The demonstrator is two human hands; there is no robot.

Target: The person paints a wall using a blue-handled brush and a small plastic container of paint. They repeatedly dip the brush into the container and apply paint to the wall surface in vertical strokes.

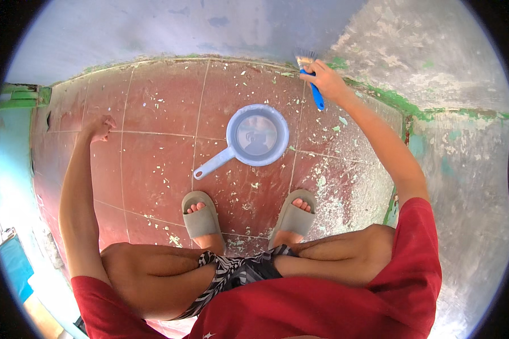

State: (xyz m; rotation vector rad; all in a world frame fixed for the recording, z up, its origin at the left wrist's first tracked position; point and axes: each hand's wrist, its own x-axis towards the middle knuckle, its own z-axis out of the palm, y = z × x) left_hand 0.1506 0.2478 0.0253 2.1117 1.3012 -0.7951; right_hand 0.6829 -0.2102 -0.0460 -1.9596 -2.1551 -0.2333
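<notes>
My right hand (325, 82) grips a paintbrush by its blue handle (317, 98). The brush's dark bristles (305, 54) point up at the foot of the wall (246, 29), close to where the smooth bluish-grey coat meets a rough, patchy stretch. On the left, my left hand (99, 128) hangs out over the floor with its fingers curled in, and nothing shows in it. Between my hands a light blue plastic dipper (282, 149) rests on the tiles, its handle (214, 163) towards my left foot. Liquid (256, 134) with a reflection in it fills part of the dipper.
Paint flakes (321, 181) litter the red tile floor (157, 156), thickest on the right. A bare, mottled wall (462, 169) closes the right side, with green remnants (390, 96) along its foot. My feet in grey slide sandals (202, 222) stand just behind the dipper.
</notes>
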